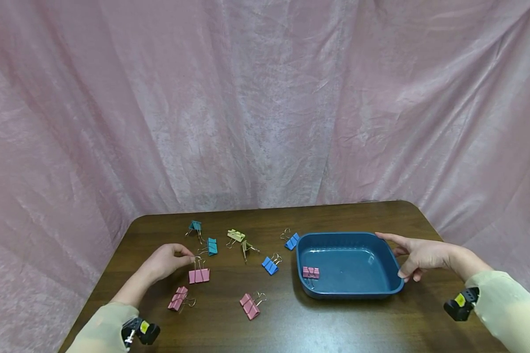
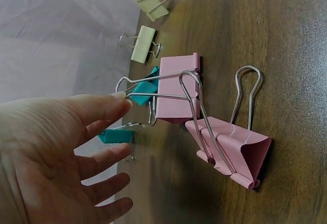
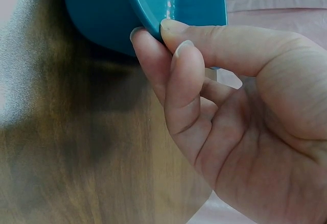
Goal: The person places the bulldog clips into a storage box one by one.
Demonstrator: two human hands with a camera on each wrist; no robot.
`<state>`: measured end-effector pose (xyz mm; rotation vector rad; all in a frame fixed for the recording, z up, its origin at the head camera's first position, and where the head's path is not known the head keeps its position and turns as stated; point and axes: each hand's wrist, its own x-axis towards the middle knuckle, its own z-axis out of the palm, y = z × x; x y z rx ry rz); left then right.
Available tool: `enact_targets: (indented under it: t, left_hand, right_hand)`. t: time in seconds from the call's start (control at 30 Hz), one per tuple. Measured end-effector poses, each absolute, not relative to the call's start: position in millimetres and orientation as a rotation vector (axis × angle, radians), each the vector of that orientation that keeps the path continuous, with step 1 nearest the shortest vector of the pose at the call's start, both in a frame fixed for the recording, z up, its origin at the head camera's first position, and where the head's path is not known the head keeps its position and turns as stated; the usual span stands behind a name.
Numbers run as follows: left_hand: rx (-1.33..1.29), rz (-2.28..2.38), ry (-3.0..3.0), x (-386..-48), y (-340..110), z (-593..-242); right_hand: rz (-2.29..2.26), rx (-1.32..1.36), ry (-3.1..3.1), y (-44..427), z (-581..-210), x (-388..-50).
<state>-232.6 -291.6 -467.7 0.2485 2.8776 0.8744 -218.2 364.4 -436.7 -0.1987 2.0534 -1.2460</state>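
Observation:
My left hand (image 1: pixel 167 263) pinches a wire handle of a pink binder clip (image 1: pixel 199 276) between thumb and forefinger; in the left wrist view the other fingers are spread. Just nearer to me lies a second pink binder clip (image 1: pixel 178 298), its handles splayed out. At the right, my right hand (image 1: pixel 424 256) grips the rim of a blue tray (image 1: pixel 351 273), thumb over the edge and fingers (image 3: pixel 153 55) beneath it. Inside the tray, a pink binder clip (image 1: pixel 311 272) lies by the left wall.
Two teal clips, one of them a teal binder clip (image 1: pixel 212 246), lie beyond my left hand. Yellow binder clips (image 1: pixel 236 236) and blue binder clips (image 1: pixel 270 265) sit mid-table, with another pink binder clip (image 1: pixel 250 306) nearer me. A pink curtain (image 1: pixel 265 108) hangs behind the wooden table (image 1: pixel 318 328).

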Motion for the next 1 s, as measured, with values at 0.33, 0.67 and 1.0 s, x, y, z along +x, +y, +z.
enact_targets:
  t: [0.33,0.67,1.0]
  left_hand:
    - [0.236,0.903,2.845,-232.2,-289.1,-468.8]
    - [0.235,0.921,2.824,-231.9,-288.9,-469.1]
    - [0.232,0.895,2.833,-234.4,-292.1,-470.8]
  right_hand:
    - [-1.251,-0.199,2.050,364.4,-435.8,-217.2]
    - [-1.236,-0.188,2.072,363.2,-435.9,-217.2]
    - [-1.240,-0.187,2.068,363.4,-435.2,-217.1]
